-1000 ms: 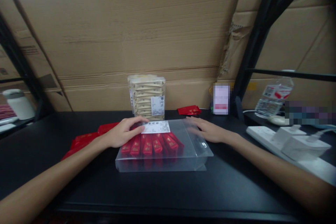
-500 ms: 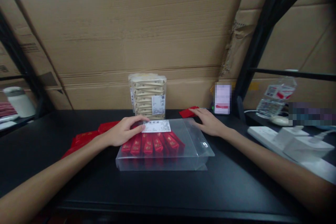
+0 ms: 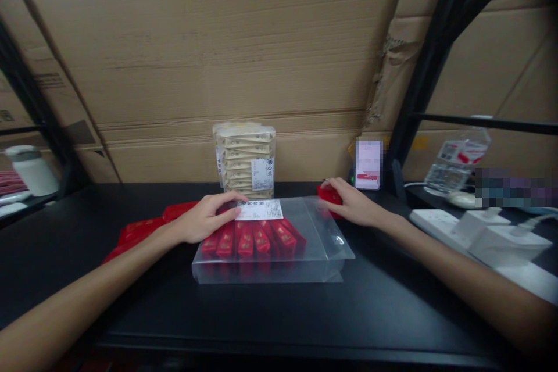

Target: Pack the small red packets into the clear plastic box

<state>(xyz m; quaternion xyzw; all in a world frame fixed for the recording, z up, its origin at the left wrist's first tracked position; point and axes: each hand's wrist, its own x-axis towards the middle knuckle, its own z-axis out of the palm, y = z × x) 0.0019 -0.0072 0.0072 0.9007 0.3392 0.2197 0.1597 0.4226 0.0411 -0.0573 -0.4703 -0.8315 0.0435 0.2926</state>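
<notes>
- Left hand (image 3: pixel 203 220) lies over the rear left corner of the clear box (image 3: pixel 314 271), thumb on its white label (image 3: pixel 264 210); whether it grips, I cannot tell.
- Right hand (image 3: pixel 354 202), just past the box's rear right corner, curls thumb and fingers around a red packet (image 3: pixel 323 192).
- That packet sits near the box's right end, right hand nearer; its long axis is hidden.
- The box's long axis appears to run left to right; red sachets (image 3: pixel 263 241) inside stop short of its right end.

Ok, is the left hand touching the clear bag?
Touching: the head view shows the left hand laid on the clear bag at its far left corner, thumb at the white label.
</notes>
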